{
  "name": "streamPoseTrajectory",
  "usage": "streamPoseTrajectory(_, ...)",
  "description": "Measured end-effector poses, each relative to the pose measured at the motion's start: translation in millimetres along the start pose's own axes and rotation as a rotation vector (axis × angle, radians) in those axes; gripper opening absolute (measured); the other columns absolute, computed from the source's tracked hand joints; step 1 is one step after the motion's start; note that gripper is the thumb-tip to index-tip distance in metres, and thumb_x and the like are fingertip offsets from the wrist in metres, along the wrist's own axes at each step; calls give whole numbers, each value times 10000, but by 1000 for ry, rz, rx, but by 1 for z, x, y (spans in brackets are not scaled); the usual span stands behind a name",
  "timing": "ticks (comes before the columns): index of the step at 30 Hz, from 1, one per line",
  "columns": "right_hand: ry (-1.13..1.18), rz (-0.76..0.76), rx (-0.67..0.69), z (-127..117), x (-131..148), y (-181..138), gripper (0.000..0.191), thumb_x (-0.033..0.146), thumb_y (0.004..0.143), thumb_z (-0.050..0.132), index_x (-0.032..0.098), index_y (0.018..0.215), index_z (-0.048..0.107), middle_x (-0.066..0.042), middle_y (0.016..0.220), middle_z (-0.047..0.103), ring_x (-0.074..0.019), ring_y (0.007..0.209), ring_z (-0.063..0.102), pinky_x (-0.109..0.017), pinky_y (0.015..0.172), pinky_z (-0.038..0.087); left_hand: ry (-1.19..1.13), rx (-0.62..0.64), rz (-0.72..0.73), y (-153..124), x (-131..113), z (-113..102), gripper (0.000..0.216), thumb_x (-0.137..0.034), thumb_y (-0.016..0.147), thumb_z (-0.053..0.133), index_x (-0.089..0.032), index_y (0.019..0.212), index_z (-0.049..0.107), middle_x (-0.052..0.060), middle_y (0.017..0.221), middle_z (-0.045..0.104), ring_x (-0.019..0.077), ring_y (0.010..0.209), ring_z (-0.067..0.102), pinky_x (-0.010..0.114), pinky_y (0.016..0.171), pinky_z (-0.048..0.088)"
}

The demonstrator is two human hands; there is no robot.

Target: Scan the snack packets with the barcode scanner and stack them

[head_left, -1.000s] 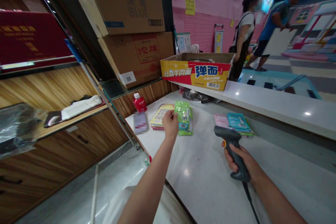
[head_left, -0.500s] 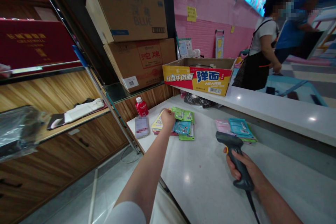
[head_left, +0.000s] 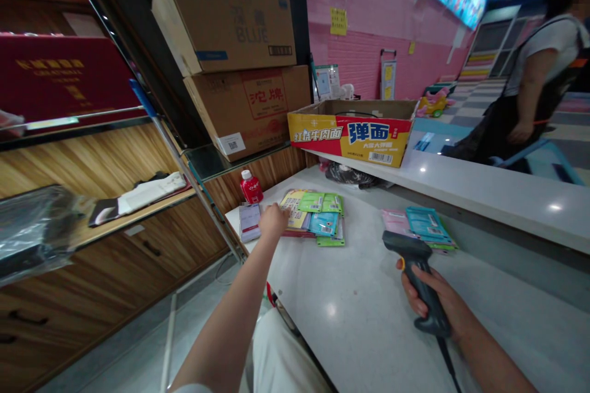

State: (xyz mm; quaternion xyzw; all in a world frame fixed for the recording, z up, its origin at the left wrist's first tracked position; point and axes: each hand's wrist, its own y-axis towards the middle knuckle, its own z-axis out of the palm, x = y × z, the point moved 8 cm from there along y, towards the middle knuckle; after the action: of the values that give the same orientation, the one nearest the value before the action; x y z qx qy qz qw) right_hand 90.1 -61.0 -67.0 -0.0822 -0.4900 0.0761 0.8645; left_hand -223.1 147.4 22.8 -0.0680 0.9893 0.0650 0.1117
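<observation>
White surface w/ raised ledge behind; pink wall beyond, a person standing far right. Packet stack lies fwd-left of the body, long axis running left-right, near red bottle. Left hand is the nearer one: at stack's left edge, fingers curled, touching the yellow sheet; can't tell if it grips. Right hand well apart to the right, closed round scanner handle, scanner head pointing fwd toward second pile, pink/teal.
</observation>
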Motion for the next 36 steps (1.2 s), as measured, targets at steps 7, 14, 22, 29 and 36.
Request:
streamPoseTrajectory(7,-17,-2,-3,0,1,-2,344,492,779,657,210,953,561,55,541,549,-60,311,417,-183,328,326,39,11,-40,-19,-1,6,436,-474,902,402,-135,1077,612,186,1089,629,313,958,632,353,734,465)
streamPoseTrajectory(14,-13,2,1,1,0,0,342,475,777,671,204,962,576,55,549,558,-53,319,431,-177,332,347,46,-179,51,-38,-25,-15,429,-444,899,436,-113,1109,609,222,1179,570,372,1139,509,469,901,417)
streamPoseTrajectory(22,-84,-51,-103,-9,19,-1,359,460,741,706,203,942,557,64,517,559,-64,308,441,-176,313,360,-371,-288,537,-77,-113,-10,255,-261,840,563,-200,1081,621,136,1184,567,306,1165,464,455,1033,341)
streamPoseTrajectory(29,-3,-200,-235,-32,62,-13,311,410,736,731,206,909,573,60,528,573,-67,340,472,-173,334,387,-791,201,509,-107,-189,69,133,-155,754,598,-172,870,662,77,800,665,207,738,616,325,731,478)
streamPoseTrajectory(36,46,-244,-266,-39,67,-12,324,404,704,756,199,887,585,55,512,581,-72,330,469,-179,330,396,-521,265,200,-107,-224,99,380,-507,762,630,-156,907,649,124,976,693,250,923,645,304,743,464)
